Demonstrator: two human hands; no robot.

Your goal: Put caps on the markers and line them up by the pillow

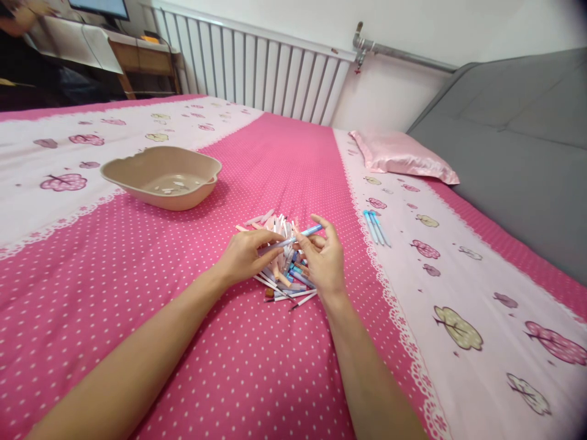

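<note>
Between my two hands is a slim blue and white pen (290, 241), held level over a heap of pen parts (282, 269). My left hand (245, 253) pinches its left end. My right hand (323, 256) grips it near the blue right end, thumb on the barrel and index finger raised beyond the tip. White refills, pale pink and peach pieces and blue parts lie jumbled in the heap below, partly hidden by my hands. Several assembled blue pens (376, 228) lie side by side on the pale strip to the right.
A beige plastic basin (202, 194) with a few small pale pieces inside stands at left on the pink bedspread (293, 153). Farther off are a pink pillow (403, 156), a grey headboard (513, 122), a white radiator (257, 61) and a person's arm (21, 18) by a desk.
</note>
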